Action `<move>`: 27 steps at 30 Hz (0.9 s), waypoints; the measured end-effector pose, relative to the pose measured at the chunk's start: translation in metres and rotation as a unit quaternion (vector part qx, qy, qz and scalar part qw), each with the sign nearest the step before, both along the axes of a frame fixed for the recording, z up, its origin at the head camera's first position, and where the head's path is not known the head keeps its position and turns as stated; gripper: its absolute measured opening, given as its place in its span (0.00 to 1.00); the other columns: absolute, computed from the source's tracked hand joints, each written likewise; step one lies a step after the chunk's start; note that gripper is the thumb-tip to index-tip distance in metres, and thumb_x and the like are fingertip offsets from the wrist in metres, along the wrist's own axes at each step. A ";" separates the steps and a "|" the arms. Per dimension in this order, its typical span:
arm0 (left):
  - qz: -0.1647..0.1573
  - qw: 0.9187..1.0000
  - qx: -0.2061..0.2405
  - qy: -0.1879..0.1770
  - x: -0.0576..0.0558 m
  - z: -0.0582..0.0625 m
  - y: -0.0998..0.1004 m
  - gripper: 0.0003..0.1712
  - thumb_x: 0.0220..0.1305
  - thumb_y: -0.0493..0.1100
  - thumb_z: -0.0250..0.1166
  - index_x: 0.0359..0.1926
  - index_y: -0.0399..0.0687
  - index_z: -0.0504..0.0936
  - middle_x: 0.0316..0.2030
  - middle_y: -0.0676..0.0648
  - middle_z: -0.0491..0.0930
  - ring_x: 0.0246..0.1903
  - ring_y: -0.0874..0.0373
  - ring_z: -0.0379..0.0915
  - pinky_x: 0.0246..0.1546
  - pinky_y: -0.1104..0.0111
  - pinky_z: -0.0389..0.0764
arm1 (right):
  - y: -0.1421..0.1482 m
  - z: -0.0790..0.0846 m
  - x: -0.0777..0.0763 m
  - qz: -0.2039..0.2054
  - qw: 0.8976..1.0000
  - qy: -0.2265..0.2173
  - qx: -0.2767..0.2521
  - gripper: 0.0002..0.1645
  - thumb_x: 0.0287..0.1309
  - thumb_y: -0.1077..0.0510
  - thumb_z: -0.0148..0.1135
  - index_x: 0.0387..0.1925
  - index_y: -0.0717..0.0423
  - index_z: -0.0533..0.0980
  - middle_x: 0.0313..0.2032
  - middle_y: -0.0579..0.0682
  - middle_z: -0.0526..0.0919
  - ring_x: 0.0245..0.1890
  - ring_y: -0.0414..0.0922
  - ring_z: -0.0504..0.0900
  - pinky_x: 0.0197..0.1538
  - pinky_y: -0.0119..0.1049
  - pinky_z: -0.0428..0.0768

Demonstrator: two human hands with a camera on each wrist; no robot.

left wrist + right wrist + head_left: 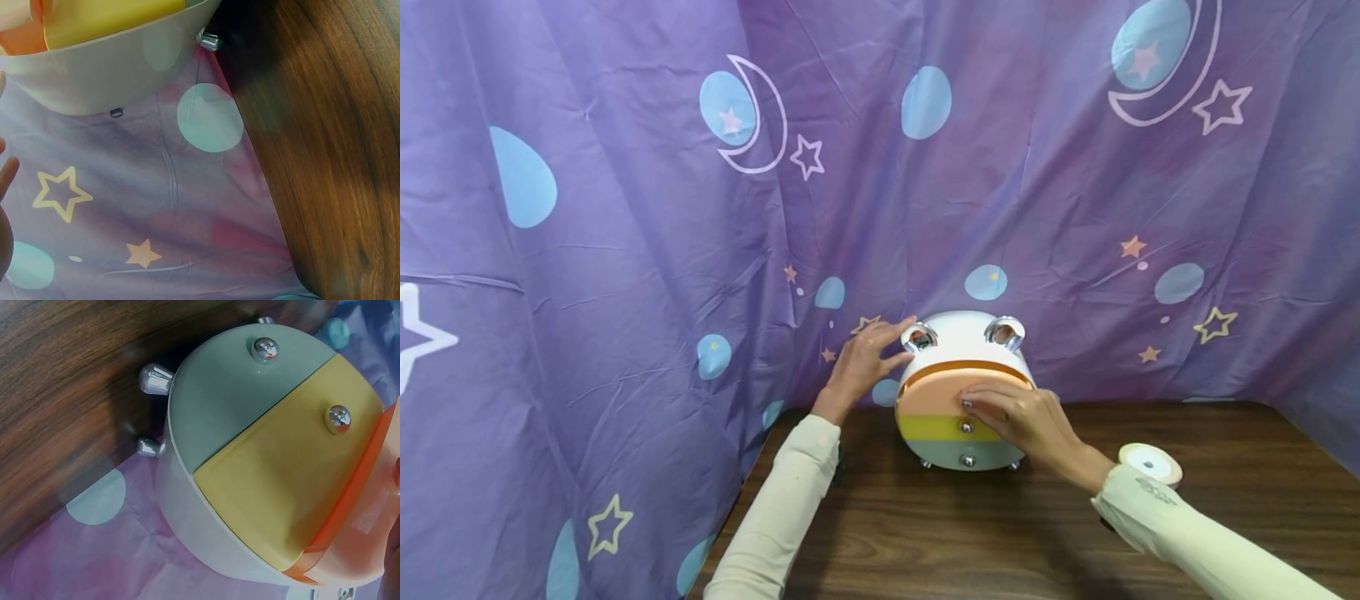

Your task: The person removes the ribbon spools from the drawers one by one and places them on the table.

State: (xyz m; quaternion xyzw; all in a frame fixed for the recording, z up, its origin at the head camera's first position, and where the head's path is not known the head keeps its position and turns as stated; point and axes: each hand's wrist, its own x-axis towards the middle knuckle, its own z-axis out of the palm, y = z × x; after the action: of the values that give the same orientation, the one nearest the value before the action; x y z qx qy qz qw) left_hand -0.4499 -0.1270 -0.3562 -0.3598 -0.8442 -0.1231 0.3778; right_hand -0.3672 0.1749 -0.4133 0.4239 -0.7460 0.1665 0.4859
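Left hand spread at white chest's eleven-o'clock ring; right hand pinching ajar peach drawer's knob; disc at four o'clock.

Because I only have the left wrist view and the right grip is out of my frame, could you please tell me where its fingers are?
Observer: The head view shows the right grip with its fingers at the silver knob of the peach top drawer.

Operator: Thank you; would you also tell me whether anything besides the three-drawer box sits on the wooden table?

Observer: Yes, a pale round object lies to the right of the box in the head view, though I cannot tell what it is.
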 end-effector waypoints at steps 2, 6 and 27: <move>0.003 1.000 -0.001 -0.001 0.001 0.000 0.000 0.38 0.63 0.53 0.76 0.73 0.59 0.75 0.56 0.48 0.86 0.60 0.51 0.80 0.70 0.61 0.73 | 0.000 0.000 -0.002 -0.001 1.000 -0.002 0.002 0.21 0.49 0.54 0.80 0.49 0.42 0.89 0.48 0.41 0.90 0.40 0.45 0.90 0.32 0.41 0.88; 0.002 1.000 -0.005 0.001 0.002 0.001 0.000 0.38 0.63 0.53 0.76 0.73 0.58 0.75 0.56 0.48 0.86 0.59 0.53 0.80 0.71 0.61 0.71 | 0.000 0.001 -0.005 -0.003 1.000 0.000 0.001 0.22 0.47 0.55 0.80 0.48 0.42 0.89 0.48 0.42 0.90 0.39 0.46 0.91 0.30 0.43 0.87; -0.020 1.000 0.000 0.006 0.005 0.011 0.001 0.37 0.58 0.46 0.80 0.68 0.55 0.80 0.55 0.50 0.87 0.57 0.48 0.81 0.63 0.44 0.78 | 0.002 -0.001 -0.019 -0.005 1.000 0.010 -0.009 0.20 0.50 0.54 0.78 0.48 0.42 0.89 0.47 0.45 0.91 0.34 0.48 0.90 0.25 0.43 0.85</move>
State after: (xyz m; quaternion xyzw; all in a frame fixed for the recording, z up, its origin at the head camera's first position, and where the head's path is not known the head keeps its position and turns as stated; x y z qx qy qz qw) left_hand -0.4452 -0.1255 -0.3455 -0.3776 -0.8344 -0.1281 0.3805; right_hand -0.3858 0.1769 -0.4142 0.4175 -0.7415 0.1662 0.4982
